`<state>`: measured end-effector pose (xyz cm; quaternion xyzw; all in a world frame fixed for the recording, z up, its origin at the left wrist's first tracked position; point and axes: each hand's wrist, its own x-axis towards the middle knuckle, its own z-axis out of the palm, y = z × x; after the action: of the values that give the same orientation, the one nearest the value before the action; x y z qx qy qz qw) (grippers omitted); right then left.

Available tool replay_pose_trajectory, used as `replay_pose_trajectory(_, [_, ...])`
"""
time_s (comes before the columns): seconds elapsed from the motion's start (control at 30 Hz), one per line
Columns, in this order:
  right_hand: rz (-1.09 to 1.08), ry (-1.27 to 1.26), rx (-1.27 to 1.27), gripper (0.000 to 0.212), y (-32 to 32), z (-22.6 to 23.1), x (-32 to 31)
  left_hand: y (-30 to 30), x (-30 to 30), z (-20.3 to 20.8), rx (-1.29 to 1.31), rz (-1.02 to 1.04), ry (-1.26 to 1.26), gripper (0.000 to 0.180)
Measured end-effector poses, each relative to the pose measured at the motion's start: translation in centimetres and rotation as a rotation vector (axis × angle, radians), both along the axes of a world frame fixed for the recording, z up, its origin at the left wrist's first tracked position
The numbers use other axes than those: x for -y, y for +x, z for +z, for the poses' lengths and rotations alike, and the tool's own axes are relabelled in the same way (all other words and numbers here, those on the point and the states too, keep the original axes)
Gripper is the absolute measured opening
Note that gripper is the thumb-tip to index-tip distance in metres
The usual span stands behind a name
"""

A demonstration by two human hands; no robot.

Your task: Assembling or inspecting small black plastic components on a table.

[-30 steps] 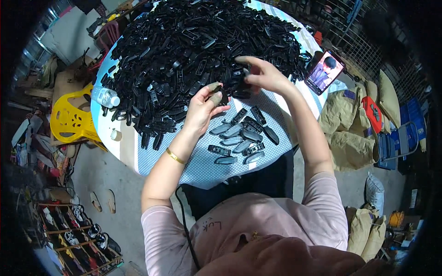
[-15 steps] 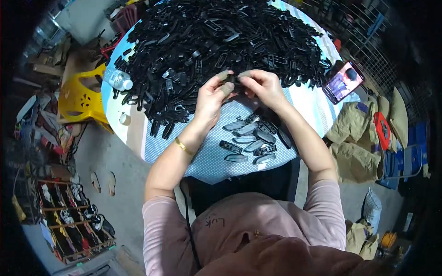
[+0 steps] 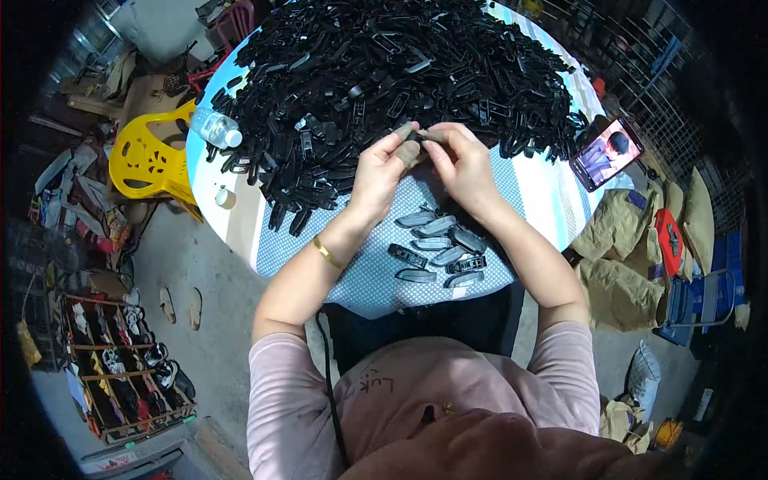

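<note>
My left hand and my right hand meet over the table, at the near edge of a large heap of black plastic parts. Fingertips of both hands pinch a small black plastic part between them; the fingers hide most of it. Some fingertips carry greyish-green covers. Between my forearms, close to the table's near edge, lies a loose group of elongated black plastic pieces. Several show smooth grey-black curved faces, and others show a slotted frame side.
The round table has a patterned cloth. A clear plastic bottle lies at its left edge, near a small white cup. A phone leans at the right. Beyond stand a yellow chair, brown sacks and a shoe rack.
The whole view has shifted slightly, with the table a little further right and lower. Both hands still pinch the black part, with the fingers slightly repositioned around it.
</note>
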<state>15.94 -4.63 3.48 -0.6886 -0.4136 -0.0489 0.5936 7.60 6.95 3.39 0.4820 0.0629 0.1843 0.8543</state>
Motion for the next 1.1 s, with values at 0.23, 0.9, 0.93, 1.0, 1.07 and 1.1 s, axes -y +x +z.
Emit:
replay_pose_trajectory(0.23, [0.152, -0.283, -0.280, 0.031, 0.2, 0.9, 1.0, -0.1, -1.8, 0.3, 0.033, -0.059, 0.199, 0.032])
replay_pose_trajectory(0.9, [0.223, -0.635, 0.043, 0.028, 8.0, 0.7, 5.6, -1.4, 0.5, 2.1, -0.181, -0.606, 0.981, 0.024])
replay_pose_trajectory(0.93, [0.204, -0.734, 0.153, 0.031, 7.6, 0.5, 5.1, -1.2, 0.5, 1.6, -0.095, -0.542, 0.982, 0.021])
replay_pose_trajectory(1.0, [0.098, -0.876, 0.310, 0.032, 6.2, 0.3, 4.2, -0.4, 0.6, 1.2, -0.137, -0.276, 1.095, 0.017])
replay_pose_trajectory(1.07, [0.162, -0.841, 0.329, 0.030, 5.3, 0.0, 3.4, 0.0, 1.0, 0.7, -0.216, -0.184, 1.136, 0.019])
replay_pose_trajectory(1.1, [0.196, -0.871, 0.228, 0.029, 4.2, 1.0, 3.0, 0.2, 1.0, -0.3, -0.107, -0.024, 1.266, 0.022])
